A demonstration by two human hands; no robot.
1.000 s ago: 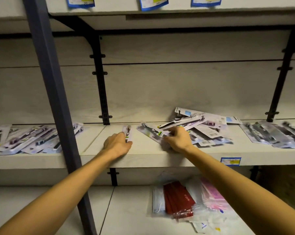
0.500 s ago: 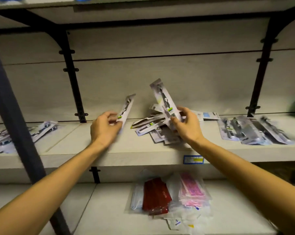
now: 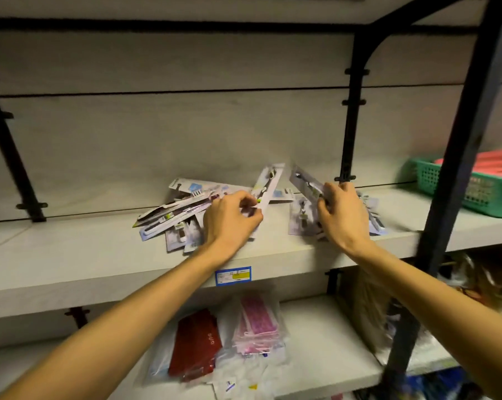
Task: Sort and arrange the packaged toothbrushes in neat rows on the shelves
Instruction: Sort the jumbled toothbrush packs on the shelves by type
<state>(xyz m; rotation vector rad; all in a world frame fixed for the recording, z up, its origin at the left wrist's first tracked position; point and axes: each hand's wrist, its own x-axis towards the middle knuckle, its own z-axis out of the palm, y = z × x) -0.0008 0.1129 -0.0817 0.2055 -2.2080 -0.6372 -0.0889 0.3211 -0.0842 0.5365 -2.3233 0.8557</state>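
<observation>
While both hands hover over the shelf [image 3: 99, 255], the left hand [image 3: 229, 219] pinches one toothbrush pack [image 3: 268, 184] upright. The right hand [image 3: 342, 212] grips another pack [image 3: 306, 180], tilted, above a loose pile [image 3: 180, 215]

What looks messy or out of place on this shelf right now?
The toothbrush packs left of the left hand lie in a crisscrossed heap, not a row. On the lower shelf, pouches are loosely piled too.
</observation>
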